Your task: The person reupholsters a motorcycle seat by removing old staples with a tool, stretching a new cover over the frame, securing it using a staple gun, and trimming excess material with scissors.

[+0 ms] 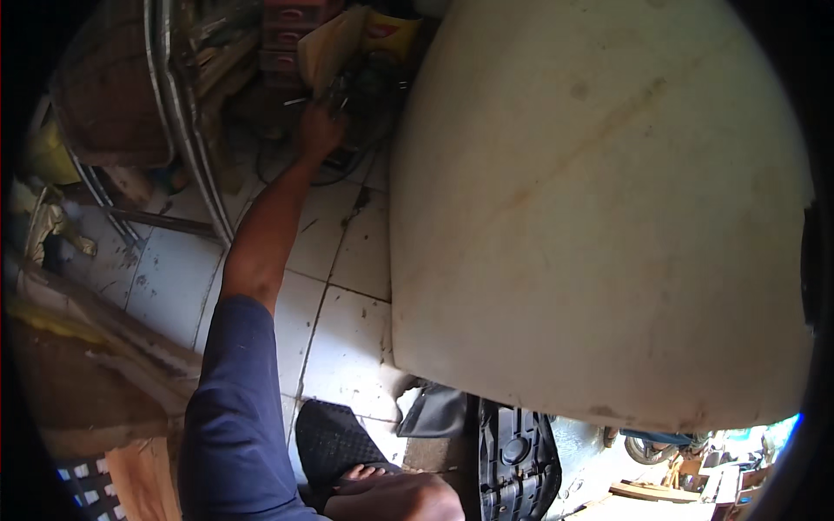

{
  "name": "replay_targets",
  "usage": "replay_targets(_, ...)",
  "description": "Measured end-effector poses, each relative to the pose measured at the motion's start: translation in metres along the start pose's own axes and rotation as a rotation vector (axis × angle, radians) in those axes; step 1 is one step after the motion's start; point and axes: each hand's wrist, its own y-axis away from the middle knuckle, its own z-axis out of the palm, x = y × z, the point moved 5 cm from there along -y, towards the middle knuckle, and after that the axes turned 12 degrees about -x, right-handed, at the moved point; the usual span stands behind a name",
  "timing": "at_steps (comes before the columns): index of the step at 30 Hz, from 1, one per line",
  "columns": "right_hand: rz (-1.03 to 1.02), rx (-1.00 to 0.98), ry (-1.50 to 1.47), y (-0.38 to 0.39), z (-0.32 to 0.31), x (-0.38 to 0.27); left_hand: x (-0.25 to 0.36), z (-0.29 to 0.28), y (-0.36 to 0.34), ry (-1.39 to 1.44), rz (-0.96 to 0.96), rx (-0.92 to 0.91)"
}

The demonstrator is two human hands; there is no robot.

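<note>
My left arm, in a dark blue sleeve, stretches forward from the lower edge over the tiled floor. My left hand (321,132) reaches into a dim heap of dark objects (369,82), beside a thin metal rod (296,102). Its fingers are lost in shadow, so what they touch or hold does not show. Close behind the hand stands a tan sheet or card (332,52), with a yellow packet (389,35) beside it. A dark cable (334,182) curves on the floor near my wrist. My right hand is out of view.
A huge cream-coloured rounded object (599,226) fills the right side. Metal tube legs (178,95) and a brown panel (113,95) stand at left. Pink drawers (287,39) are at the back. A ribbed black plastic base (519,460) lies near my foot (365,473) and a black textured piece (334,438).
</note>
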Motion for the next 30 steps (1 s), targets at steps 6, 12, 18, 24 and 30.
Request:
replay_targets(6,0.038,0.021,-0.03,0.019,-0.003,0.002,-0.005,0.014,-0.009,0.114,-0.075,0.067)
replay_targets(12,0.027,-0.033,-0.124,0.033,-0.02,0.011,-0.009,0.001,-0.016,0.255,0.006,0.216)
replay_targets(18,-0.109,-0.144,-0.384,0.076,0.028,-0.019,-0.027,-0.072,0.088,-0.172,0.154,0.459)
replay_targets(24,-0.388,-0.068,-0.606,0.156,0.014,-0.027,0.27,-0.192,0.436,1.12,0.014,-0.215)
replay_targets(30,-0.688,-0.591,-1.074,0.147,-0.04,-0.013,0.473,-0.302,0.661,1.333,0.873,-1.434)
